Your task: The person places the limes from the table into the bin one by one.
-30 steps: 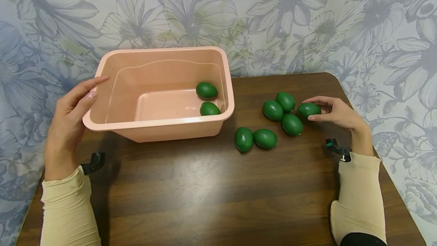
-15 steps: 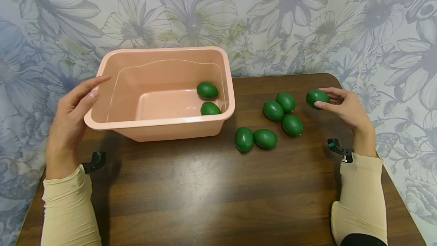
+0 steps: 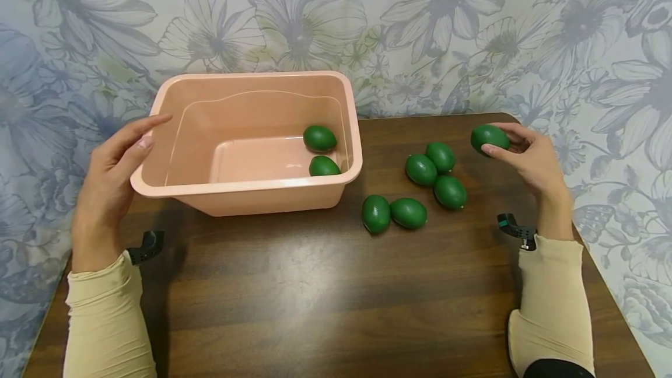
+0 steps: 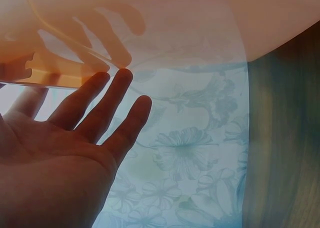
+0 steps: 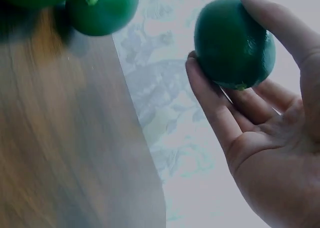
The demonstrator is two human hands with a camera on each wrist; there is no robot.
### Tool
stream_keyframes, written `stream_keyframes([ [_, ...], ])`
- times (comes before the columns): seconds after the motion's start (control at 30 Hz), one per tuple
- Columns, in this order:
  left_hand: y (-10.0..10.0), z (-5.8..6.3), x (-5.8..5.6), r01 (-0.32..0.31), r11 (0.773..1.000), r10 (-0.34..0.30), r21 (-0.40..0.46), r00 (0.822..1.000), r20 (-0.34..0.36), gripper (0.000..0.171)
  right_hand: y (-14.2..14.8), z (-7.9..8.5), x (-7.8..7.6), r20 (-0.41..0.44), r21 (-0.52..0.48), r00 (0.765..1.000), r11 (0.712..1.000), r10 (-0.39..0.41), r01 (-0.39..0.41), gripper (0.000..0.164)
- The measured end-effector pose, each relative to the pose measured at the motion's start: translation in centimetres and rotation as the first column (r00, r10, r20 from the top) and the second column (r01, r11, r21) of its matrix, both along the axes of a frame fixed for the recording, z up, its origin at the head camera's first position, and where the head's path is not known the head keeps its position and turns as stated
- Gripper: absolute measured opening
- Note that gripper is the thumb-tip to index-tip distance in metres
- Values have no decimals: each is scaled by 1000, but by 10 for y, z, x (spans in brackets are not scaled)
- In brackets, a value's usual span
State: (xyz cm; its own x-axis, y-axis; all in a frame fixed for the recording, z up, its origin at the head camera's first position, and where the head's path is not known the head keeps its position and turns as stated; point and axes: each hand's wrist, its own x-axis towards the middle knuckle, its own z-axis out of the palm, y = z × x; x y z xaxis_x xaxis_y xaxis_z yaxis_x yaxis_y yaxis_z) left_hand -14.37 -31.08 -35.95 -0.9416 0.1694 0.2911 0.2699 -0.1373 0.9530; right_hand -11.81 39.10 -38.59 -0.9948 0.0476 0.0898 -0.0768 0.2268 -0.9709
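My right hand [image 3: 538, 159] holds a green lime [image 3: 489, 137] between thumb and fingers, raised a little over the table's far right. The right wrist view shows the lime's end pointing at the camera, with fingers beneath it. My left hand [image 3: 107, 185] is at the left end of a pink plastic bin [image 3: 252, 186], thumb and one finger over the rim. In the left wrist view, its straight fingers [image 4: 107, 113] lie by the outer wall. Two limes [image 3: 319, 139] sit inside the bin at its right end.
Three limes [image 3: 421, 170] cluster on the brown wooden table [image 3: 294, 296] left of my right hand. Two more limes [image 3: 408, 213] touch each other closer to the bin. A flower-patterned cloth [image 3: 441, 28] lies beyond the table's edges.
My right hand has lifted the lime off the table, away from the cluster, up and to the right. The left hand stays at the bin's rim.
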Motion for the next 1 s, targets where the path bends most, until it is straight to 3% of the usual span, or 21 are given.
stream_keyframes([
  [0.2,0,1,0,-7,1000,7,-2,1000,3,42,-6,1,-10,0,85,998,994,-66,65,49],
  [0.5,1,0,0,6,1000,-6,8,1000,1,42,-27,9,-27,-67,-41,996,998,-57,54,50],
  [0.87,-3,0,-1,15,1000,-15,4,1000,16,43,-80,35,-42,-136,-160,991,987,-1,-21,47],
  [1.0,-5,0,-2,21,1000,-21,4,1000,12,43,-93,36,-48,-139,-174,990,985,-11,-14,46],
])
